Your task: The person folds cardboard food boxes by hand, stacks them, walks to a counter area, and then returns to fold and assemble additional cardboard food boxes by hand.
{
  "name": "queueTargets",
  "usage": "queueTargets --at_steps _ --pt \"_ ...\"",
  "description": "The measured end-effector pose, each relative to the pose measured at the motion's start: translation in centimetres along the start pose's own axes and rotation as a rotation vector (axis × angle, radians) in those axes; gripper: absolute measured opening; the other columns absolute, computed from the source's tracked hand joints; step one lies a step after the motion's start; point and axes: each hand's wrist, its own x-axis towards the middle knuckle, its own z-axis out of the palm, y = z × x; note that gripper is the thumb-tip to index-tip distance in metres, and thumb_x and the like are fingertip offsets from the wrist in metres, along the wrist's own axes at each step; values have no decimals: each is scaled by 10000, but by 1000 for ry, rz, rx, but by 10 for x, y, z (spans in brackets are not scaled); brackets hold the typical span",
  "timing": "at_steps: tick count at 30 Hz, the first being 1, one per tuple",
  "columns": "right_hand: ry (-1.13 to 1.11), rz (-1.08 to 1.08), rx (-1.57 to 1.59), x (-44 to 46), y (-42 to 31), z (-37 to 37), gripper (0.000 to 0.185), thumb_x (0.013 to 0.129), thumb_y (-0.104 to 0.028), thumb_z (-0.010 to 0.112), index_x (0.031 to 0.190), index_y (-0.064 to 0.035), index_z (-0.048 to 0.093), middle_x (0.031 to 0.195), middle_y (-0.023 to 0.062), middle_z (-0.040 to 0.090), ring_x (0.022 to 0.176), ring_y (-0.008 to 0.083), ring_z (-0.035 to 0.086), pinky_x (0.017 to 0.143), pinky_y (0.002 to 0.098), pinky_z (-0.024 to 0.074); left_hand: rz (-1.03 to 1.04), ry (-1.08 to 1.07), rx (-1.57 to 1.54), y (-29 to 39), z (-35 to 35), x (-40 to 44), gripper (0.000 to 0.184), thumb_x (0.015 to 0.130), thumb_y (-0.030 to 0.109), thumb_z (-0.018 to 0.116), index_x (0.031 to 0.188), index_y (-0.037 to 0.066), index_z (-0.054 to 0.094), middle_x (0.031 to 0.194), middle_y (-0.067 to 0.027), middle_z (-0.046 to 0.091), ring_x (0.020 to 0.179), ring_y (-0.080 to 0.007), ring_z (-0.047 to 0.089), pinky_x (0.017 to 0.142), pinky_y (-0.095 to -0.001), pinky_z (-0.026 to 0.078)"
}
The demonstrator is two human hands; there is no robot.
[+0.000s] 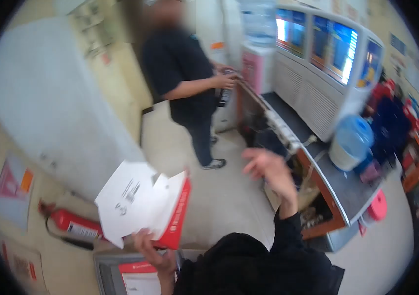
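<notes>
My left hand (154, 253) grips the lower edge of a red and white cardboard box (174, 211), whose white lid flap (128, 199) stands up with dark print on it. The inside of the box is mostly hidden. Below it, another red and white box (138, 268) lies in a grey bin (102, 275). My right hand (272, 173) is stretched out over the floor to the right, fingers apart and somewhat blurred, holding nothing.
Ahead stands a person (182, 64) holding a dark cylindrical item (224, 88). A red fire extinguisher (74, 222) is at the left wall. Along the right runs a counter (325, 172) with a blue water jug (351, 142) and a white glass-fronted cabinet (312, 98); a water dispenser (258, 64) stands behind.
</notes>
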Motion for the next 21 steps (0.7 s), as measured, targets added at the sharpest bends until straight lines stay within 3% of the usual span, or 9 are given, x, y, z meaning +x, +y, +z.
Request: queueTargets --at_steps 1,3,7,11,13,14,16,18,21 --pt "-322 136 221 3 42 33 486 974 -357 494 1324 -22 526 1130 96 662 887 131 624 731 305 535 27 33 7 8 -1 0 497 747 105 731 1175 59 483 1243 -148 475 1227 -375 456 1105 -614 285" --pt "-700 314 555 -13 79 112 866 958 -484 558 1559 -162 26 1433 166 415 1187 283 547 857 452 552 101 23 67 8 -10 -12 427 793 170 706 1145 71 486 1233 -139 478 1223 -360 459 1106 -615 283" --pt "-614 581 905 -36 47 216 991 932 -390 650 1538 -268 -124 1490 126 302 1290 298 450 875 538 538 140 -6 187 -27 -34 -78 401 790 205 732 1067 99 462 1200 -119 477 1262 -370 430 1114 -653 233" --pt "-672 531 805 -55 35 276 1111 844 -361 762 1542 -201 -88 1436 132 381 1292 276 438 865 472 536 -6 64 351 -33 -73 -110 464 833 342 699 1162 71 514 1190 -135 538 1216 -345 493 1113 -600 276" --pt "-642 440 677 -74 53 316 1158 799 -379 802 1545 -152 -55 1399 141 424 1288 260 442 910 445 515 -281 137 114 -4 -104 -105 367 896 231 647 1193 26 576 1165 -169 597 1138 -326 553 1012 -469 392" --pt "-598 143 405 -101 50 345 1184 750 -396 837 1544 -99 11 1380 156 443 1271 223 451 988 406 461 -424 192 11 4 -121 -104 329 927 175 621 1208 4 607 1152 -186 627 1098 -316 583 961 -403 450" --pt "-684 -147 435 -135 44 364 1128 741 -370 840 1543 -103 94 1439 194 395 1310 267 436 1057 408 399 -946 94 -202 -23 -160 -122 626 1005 393 504 1475 19 330 1466 -185 402 1332 -339 407 1076 -453 372" --pt "-712 -526 432 -177 51 386 1045 742 -338 834 1529 -99 188 1507 232 315 1371 340 379 1104 438 349 -885 324 -1000 -16 -193 -117 728 970 439 562 1499 20 288 1488 -190 389 1347 -354 402 1069 -440 383" --pt "-901 -717 372 -219 33 368 715 853 -305 718 1428 -84 355 1550 223 188 1426 407 223 1148 492 240 -1156 26 -255 26 -217 -96 765 935 400 648 1509 46 287 1456 -202 428 1298 -340 468 1032 -401 424"
